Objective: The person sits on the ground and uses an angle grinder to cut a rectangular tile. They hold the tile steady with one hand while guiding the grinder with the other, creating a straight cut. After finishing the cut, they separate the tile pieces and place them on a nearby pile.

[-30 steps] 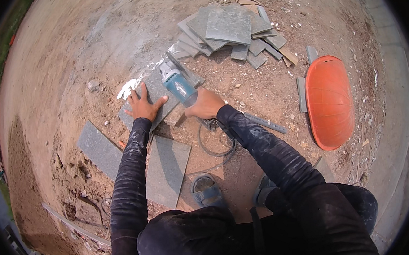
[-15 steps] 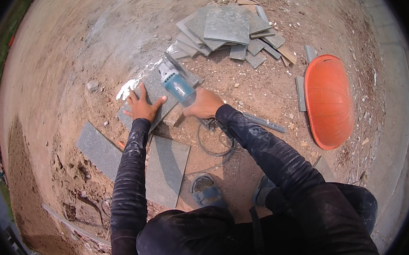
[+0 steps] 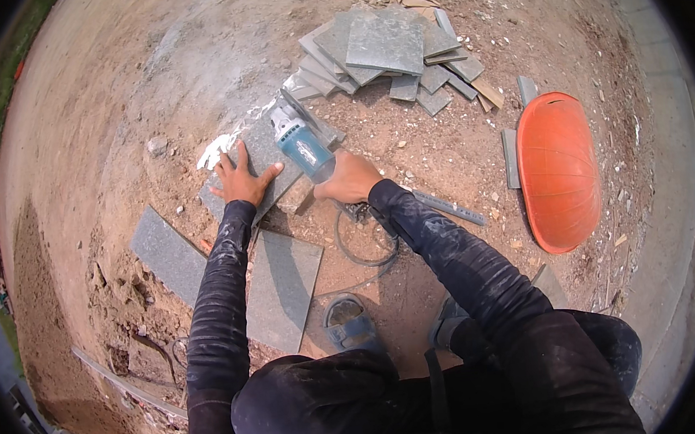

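My right hand is wrapped round the rear of a teal angle grinder, whose grey head and disc sit over the far part of a grey stone tile. Whether the disc touches the stone cannot be made out. My left hand lies on the same tile with its fingers spread, left of the grinder. White powder lies along the tile's far left edge. A cable loops on the ground below my right wrist.
Another grey tile lies near my feet, and one more at the left. Beyond the grinder is a heap of stone slabs and offcuts. An orange rounded tub-like object stands at the right, near a ruler-like metal strip.
Almost nothing differs. Both hands and the grinder keep practically the same place on the tile.
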Tool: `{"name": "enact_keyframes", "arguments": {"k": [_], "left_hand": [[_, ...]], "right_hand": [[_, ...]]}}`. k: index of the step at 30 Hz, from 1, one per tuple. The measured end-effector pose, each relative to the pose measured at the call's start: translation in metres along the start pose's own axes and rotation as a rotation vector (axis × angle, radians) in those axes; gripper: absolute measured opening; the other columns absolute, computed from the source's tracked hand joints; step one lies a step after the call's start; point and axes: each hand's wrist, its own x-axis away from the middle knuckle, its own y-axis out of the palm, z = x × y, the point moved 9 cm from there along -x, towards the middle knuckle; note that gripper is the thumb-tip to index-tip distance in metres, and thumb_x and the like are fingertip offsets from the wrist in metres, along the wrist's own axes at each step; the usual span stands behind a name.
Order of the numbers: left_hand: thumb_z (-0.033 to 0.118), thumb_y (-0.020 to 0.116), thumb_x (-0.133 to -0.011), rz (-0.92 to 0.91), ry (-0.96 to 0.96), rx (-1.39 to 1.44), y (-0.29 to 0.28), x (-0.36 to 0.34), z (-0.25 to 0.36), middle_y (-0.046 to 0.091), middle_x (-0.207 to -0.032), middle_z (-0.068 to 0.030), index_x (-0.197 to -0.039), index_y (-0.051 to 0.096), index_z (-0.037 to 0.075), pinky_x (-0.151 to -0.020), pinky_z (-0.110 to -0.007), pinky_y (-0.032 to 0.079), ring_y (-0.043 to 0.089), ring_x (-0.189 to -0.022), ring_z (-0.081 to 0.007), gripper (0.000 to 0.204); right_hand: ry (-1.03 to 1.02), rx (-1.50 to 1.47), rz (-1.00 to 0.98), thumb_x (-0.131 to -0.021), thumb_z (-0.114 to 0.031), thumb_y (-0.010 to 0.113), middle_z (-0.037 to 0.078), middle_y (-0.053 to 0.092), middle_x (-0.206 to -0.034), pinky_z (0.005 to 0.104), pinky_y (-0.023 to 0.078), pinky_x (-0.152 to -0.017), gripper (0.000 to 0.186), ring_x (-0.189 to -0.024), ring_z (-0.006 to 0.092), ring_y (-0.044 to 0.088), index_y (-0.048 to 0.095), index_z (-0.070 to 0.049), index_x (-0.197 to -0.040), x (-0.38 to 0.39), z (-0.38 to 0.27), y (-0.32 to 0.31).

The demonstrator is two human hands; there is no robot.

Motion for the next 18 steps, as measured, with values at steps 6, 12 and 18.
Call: {"name": "enact_keyframes", "arguments": {"k": [6,12,18], "left_hand": [[0.080,0.065,-0.065,-0.008,-0.010,0.002,0.0012,-0.0011,-0.0021,0.015,-0.156,-0.0244,-0.152,0.023,0.026,-0.108,-0.072,0.007,0.010,-0.144,-0.0442,0.111],[0.079,0.066,-0.065,-0.007,-0.006,0.014,0.0006,-0.0001,0.0005,0.015,-0.156,-0.0242,-0.152,0.023,0.027,-0.107,-0.072,0.007,0.010,-0.144,-0.0439,0.111],[0.079,0.066,-0.065,-0.003,-0.009,0.014,-0.0005,0.0000,-0.0025,0.014,-0.156,-0.0245,-0.152,0.022,0.027,-0.107,-0.072,0.007,0.010,-0.144,-0.0436,0.111]], "right_hand": [[-0.006,0.006,-0.011,-0.060,-0.040,0.073,0.029,0.064,-0.103,0.0367,0.051,-0.083,0.080,-0.095,0.0369,0.065,0.053,0.015,-0.115,0.0006,-0.0008,0.0007],[-0.005,-0.008,-0.029,-0.060,-0.043,0.073,0.029,0.064,-0.105,0.0378,0.051,-0.086,0.082,-0.097,0.0382,0.065,0.054,0.014,-0.115,0.0021,0.0025,0.0010],[-0.003,-0.003,-0.032,-0.059,-0.044,0.074,0.029,0.063,-0.107,0.0385,0.051,-0.087,0.083,-0.098,0.0389,0.064,0.053,0.014,-0.115,0.0055,-0.0010,-0.0001]]}}
